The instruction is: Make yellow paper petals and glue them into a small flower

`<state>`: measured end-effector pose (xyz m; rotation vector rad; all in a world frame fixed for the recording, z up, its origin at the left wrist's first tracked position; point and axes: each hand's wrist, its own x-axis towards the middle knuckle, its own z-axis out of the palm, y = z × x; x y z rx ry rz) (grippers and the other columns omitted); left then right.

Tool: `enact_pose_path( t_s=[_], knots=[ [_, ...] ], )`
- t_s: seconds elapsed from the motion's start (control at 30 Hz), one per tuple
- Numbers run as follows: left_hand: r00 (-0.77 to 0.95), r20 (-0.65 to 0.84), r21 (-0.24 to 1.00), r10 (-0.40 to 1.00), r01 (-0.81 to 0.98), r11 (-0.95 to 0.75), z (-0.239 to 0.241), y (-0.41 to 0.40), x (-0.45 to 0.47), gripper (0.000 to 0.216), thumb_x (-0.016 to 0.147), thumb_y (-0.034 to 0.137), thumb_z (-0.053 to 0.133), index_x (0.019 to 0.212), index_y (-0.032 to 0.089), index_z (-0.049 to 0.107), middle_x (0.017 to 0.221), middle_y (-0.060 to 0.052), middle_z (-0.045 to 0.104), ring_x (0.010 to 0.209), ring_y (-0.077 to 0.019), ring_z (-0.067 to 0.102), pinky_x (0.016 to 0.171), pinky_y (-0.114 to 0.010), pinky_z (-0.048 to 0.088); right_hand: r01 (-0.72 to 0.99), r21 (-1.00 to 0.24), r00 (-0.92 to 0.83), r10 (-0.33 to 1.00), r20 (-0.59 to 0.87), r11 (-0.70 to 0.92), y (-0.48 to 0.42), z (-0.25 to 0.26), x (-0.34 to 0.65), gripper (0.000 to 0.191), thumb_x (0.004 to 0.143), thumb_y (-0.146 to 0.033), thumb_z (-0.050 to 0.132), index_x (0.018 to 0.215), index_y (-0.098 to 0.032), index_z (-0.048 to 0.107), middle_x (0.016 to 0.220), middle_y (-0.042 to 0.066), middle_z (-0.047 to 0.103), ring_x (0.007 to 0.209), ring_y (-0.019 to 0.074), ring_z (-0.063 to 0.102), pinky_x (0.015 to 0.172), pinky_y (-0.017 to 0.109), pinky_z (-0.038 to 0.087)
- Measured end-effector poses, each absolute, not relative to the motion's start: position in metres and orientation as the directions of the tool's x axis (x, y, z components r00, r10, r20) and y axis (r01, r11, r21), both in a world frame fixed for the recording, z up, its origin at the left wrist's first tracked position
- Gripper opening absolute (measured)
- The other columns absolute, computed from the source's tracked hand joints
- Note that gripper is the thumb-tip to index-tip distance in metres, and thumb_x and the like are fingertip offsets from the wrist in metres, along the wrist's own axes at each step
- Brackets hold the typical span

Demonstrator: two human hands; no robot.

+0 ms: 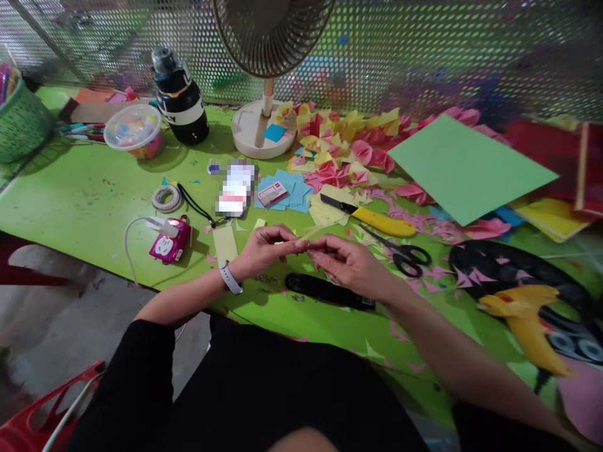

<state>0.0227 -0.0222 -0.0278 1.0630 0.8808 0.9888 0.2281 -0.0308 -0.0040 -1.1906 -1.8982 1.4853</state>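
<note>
My left hand (269, 246), with a white watch on its wrist, is closed in a pinch over the front of the table. Its fingertips meet those of my right hand (343, 258), which is pinched too. Whatever lies between the fingers is too small and too hidden to name. Just below them is a black stapler (330, 292), with loose staples (266, 278) to its left. Black-handled scissors (411, 258) and a yellow-handled cutter (384, 221) lie beyond my right hand. A pale yellow paper strip (225, 243) sits beside my left wrist.
Pink and yellow paper flowers (358, 141) heap up behind. A green sheet (471, 166) lies at right, above a yellow glue gun (527, 314). Around are blue paper squares (299, 188), a phone (237, 188), tape (166, 198), a pink socket block (170, 242), a bottle (181, 100) and a fan (264, 141).
</note>
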Motion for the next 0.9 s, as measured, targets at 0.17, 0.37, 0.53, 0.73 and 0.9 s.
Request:
enact_pose_path(
  t_s=[0.17, 0.37, 0.53, 0.73, 0.9],
  knots=[
    [0.276, -0.006, 0.97, 0.961, -0.233, 0.073, -0.0333, -0.0213, 0.0229, 0.025, 0.068, 0.036, 0.086, 0.071, 0.015, 0.073, 0.072, -0.001, 0.066, 0.063, -0.0065, 0.057, 0.06, -0.021, 0.046, 0.423, -0.879, -0.496, 0.868, -0.019, 0.222, -0.0343, -0.0041, 0.226, 0.027, 0.095, -0.042, 0.054, 0.103, -0.021, 0.069, 0.074, 0.003, 0.066, 0.057, 0.0131, 0.054, 0.052, 0.027, 0.041],
    [0.304, -0.028, 0.958, 0.952, -0.264, 0.112, -0.0375, -0.022, 0.024, 0.023, 0.068, 0.035, 0.086, 0.077, 0.017, 0.077, 0.079, -0.003, 0.07, 0.072, -0.0099, 0.063, 0.069, -0.025, 0.05, 0.391, -0.914, -0.537, 0.834, -0.129, 0.111, -0.0315, -0.0038, 0.2284, 0.033, 0.096, -0.045, 0.053, 0.109, -0.021, 0.071, 0.071, 0.001, 0.066, 0.048, 0.0114, 0.055, 0.047, 0.026, 0.044],
    [0.286, -0.047, 0.944, 0.957, -0.3, 0.136, -0.0338, -0.0229, 0.0251, 0.022, 0.066, 0.032, 0.087, 0.071, 0.015, 0.074, 0.071, -0.001, 0.068, 0.066, -0.0074, 0.06, 0.067, -0.023, 0.048, 0.366, -0.926, -0.542, 0.829, -0.135, 0.088, -0.0334, -0.0062, 0.2275, 0.036, 0.095, -0.047, 0.054, 0.112, -0.019, 0.069, 0.075, 0.003, 0.07, 0.049, 0.0125, 0.06, 0.047, 0.026, 0.048],
    [0.262, -0.071, 0.947, 0.963, -0.287, 0.148, -0.0303, -0.0239, 0.0261, 0.032, 0.06, 0.037, 0.09, 0.068, 0.013, 0.07, 0.07, 0.001, 0.065, 0.065, -0.0073, 0.059, 0.066, -0.024, 0.048, 0.359, -0.925, -0.487, 0.87, -0.07, 0.127, -0.0367, -0.0096, 0.2247, 0.027, 0.094, -0.044, 0.056, 0.101, -0.02, 0.067, 0.08, 0.004, 0.073, 0.05, 0.0134, 0.064, 0.05, 0.028, 0.053],
    [0.292, -0.034, 0.961, 0.956, -0.255, 0.112, -0.031, -0.0223, 0.0247, 0.028, 0.064, 0.037, 0.088, 0.074, 0.015, 0.074, 0.077, -0.002, 0.068, 0.07, -0.0092, 0.062, 0.069, -0.025, 0.05, 0.363, -0.923, -0.522, 0.848, -0.092, 0.123, -0.0325, -0.0075, 0.2273, 0.03, 0.097, -0.043, 0.051, 0.104, -0.02, 0.068, 0.071, 0.001, 0.069, 0.043, 0.0104, 0.057, 0.044, 0.025, 0.047]
  ],
)
